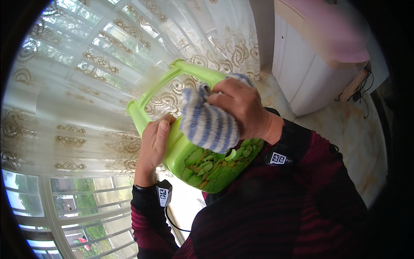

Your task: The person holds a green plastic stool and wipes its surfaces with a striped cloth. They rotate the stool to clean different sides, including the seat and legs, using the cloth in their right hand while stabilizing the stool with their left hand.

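A light green plastic stool (213,174) is held up tilted in front of my chest. Its seat carries a printed pattern of green leaves and has a hole partly hidden by cloth. My left hand (154,139) grips the stool's left side, thumb on the outer face, below a leg frame that points up and away. Bunched in my right hand (244,108) is a blue-and-white striped cloth (210,126), which lies against the stool's side and covers part of it. The fingertips of my left hand are partly hidden behind the stool's edge.
Sheer curtains (97,94) with brown embroidery hang before a barred window (87,197) on the left. At upper right stands a white cabinet or appliance (300,71) with a pink cover (336,29). Dark cables (364,84) hang beside it above the marbled floor (349,136).
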Motion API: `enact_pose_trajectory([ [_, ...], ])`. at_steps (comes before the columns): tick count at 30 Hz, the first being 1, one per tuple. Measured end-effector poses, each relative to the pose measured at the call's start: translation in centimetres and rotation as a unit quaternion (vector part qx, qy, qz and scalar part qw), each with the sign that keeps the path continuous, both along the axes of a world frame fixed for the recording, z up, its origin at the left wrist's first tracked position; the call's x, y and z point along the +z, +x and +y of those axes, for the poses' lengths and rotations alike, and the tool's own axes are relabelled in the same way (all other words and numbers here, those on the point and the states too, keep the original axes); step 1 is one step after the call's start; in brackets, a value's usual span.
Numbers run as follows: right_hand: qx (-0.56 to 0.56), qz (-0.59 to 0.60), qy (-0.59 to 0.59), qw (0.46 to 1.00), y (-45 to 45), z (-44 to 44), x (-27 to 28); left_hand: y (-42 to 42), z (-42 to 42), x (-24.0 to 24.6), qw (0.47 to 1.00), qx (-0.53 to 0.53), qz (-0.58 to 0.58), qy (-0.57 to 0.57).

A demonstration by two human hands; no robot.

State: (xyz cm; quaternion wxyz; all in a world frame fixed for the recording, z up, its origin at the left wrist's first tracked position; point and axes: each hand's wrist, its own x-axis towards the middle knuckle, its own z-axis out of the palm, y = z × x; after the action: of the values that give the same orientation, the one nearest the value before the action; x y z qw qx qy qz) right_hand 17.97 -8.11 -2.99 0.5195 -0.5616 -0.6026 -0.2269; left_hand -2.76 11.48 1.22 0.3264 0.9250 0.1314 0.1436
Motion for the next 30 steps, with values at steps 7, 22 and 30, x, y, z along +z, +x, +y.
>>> enact_pose_trajectory([
  [7,-0.030,0.253,-0.007,0.967,2.9,-2.0,-4.7,0.4,-0.8,1.1,0.999,0.010,0.038,0.011],
  [22,-0.037,0.301,-0.115,0.946,-0.2,-9.3,-18.8,-2.7,-0.2,-0.4,0.997,0.058,0.045,0.001],
  [30,0.065,0.501,-0.228,0.832,4.1,-10.0,-21.7,-6.1,-1.4,-0.5,0.993,0.108,0.011,0.041],
])
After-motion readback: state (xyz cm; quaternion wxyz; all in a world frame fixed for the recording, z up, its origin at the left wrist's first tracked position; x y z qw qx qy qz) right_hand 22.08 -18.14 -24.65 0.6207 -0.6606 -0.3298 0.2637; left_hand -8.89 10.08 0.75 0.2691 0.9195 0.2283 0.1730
